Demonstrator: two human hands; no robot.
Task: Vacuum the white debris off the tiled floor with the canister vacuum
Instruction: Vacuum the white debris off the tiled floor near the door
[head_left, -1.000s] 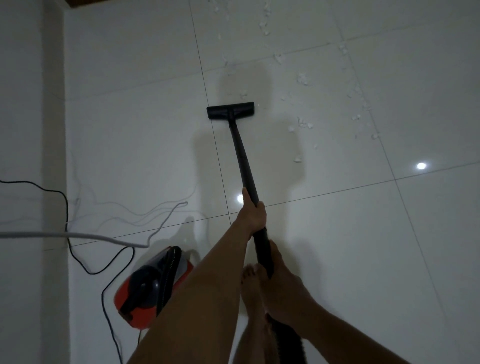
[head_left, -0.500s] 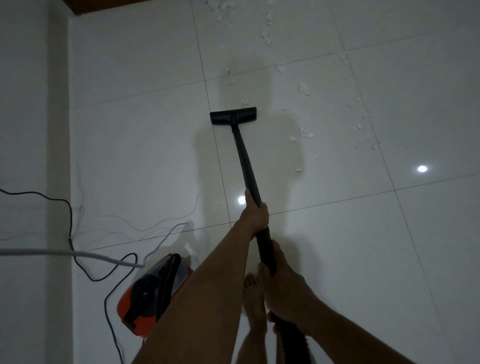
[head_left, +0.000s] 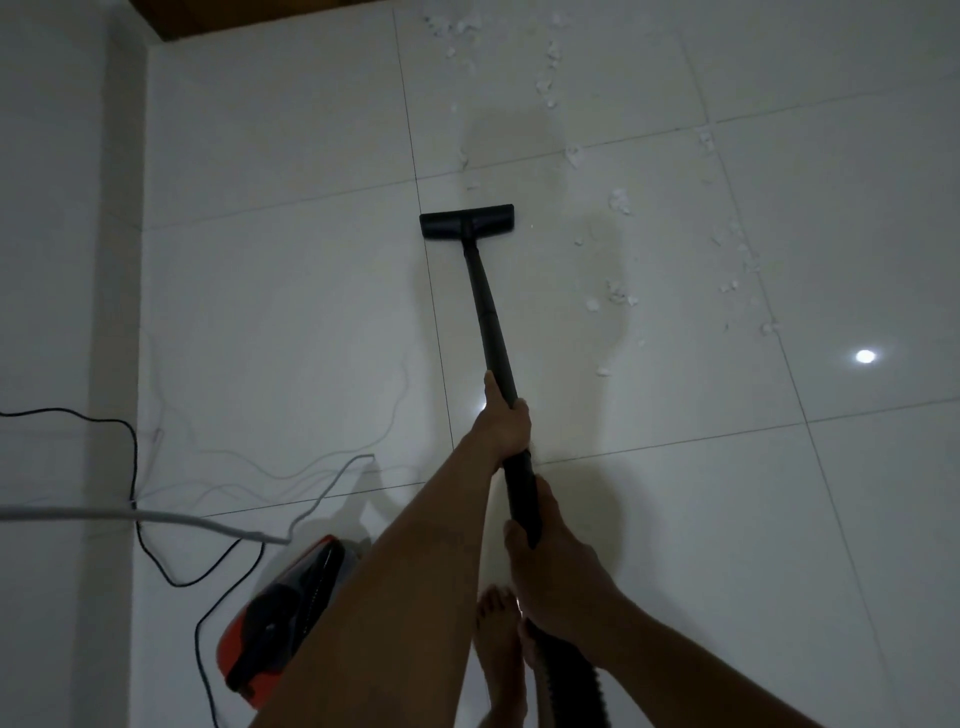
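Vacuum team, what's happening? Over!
Gripping wand: left hand, right hand. Black floor head down, white debris ahead and right. No blockers; black cord off left.

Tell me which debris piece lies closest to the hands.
The lone white scrap right of the wand, near the left hand; the rest lie farther ahead.

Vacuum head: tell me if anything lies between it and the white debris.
Nothing visible does. Only bare tile separates the vacuum head from the debris to its right and beyond it. The cords and canister lie behind, at the near left.
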